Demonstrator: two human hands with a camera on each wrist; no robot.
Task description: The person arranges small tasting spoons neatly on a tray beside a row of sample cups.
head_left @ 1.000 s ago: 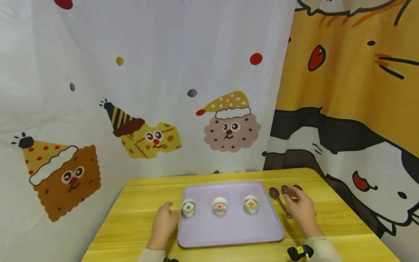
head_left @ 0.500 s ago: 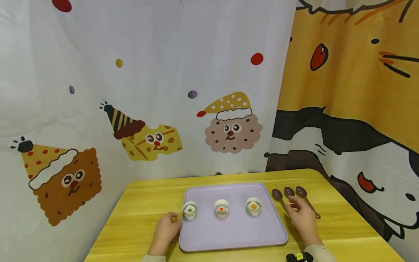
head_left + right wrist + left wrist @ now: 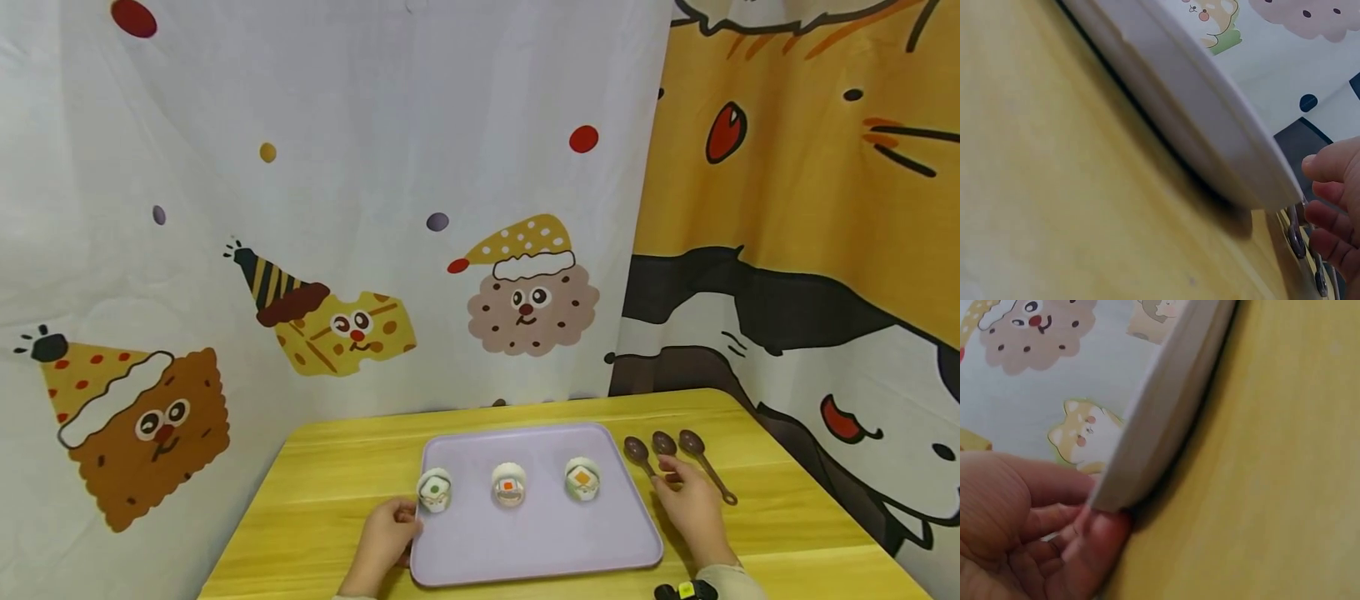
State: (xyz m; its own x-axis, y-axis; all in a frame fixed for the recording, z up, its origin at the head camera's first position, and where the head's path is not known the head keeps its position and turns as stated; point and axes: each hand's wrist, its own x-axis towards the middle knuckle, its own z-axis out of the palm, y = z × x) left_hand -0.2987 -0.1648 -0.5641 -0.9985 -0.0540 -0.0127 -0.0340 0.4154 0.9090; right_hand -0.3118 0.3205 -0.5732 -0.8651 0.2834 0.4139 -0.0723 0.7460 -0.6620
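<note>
A lilac tray [image 3: 532, 542] lies on the yellow table, bearing three small, pale, cup-like pieces: one with a green dot [image 3: 435, 490], one with an orange-red square [image 3: 509, 485] and one with an orange diamond [image 3: 582, 479]. My left hand [image 3: 388, 530] pinches the tray's left rim; in the left wrist view its fingers [image 3: 1094, 550] curl against the rim's underside. Beside the tray's right edge, my right hand [image 3: 690, 500] hovers with loosely bent fingers holding nothing. It partly covers the middle brown spoon [image 3: 663, 442] and the left spoon [image 3: 636, 450].
A third brown spoon [image 3: 701, 458] lies right of my right hand. White cloth [image 3: 360, 167] printed with cartoon snacks hangs behind the table [image 3: 337, 458]. An orange-and-black cat print [image 3: 787, 208] covers the right side.
My left hand has closed in on the tray's left edge and taken hold of its rim. My right hand has drawn back from the spoon heads toward the tray's right edge.
</note>
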